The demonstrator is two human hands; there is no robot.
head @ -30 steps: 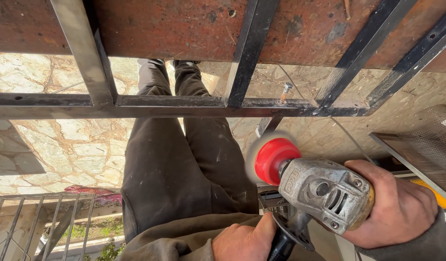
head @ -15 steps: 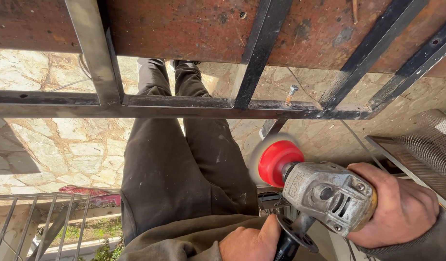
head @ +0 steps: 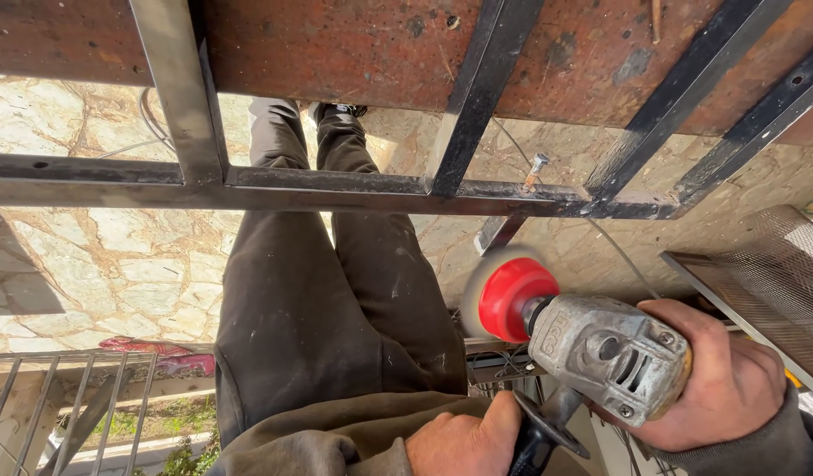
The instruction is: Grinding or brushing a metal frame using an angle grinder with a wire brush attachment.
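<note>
1. Grey metal body and red-backed wheel: in the head view an angle grinder (head: 600, 353) sits low on the right, its wheel (head: 505, 298) blurred and pointing up-left, just below the dark steel frame (head: 336, 187).
2. The right hand (head: 719, 375) has its grip wrapped tight round the grinder's rear body.
3. The left hand (head: 464, 436) has its grip closed on the black side handle (head: 539, 436) at the bottom edge.
4. A rusty brown plate (head: 354, 48) lies behind the frame's bars.
5. Dark trousers (head: 318, 300) run down to a stone floor (head: 98, 256).
6. A mesh panel (head: 768, 282) lies right.
7. A bolt (head: 535, 169) stands on the frame's crossbar.
</note>
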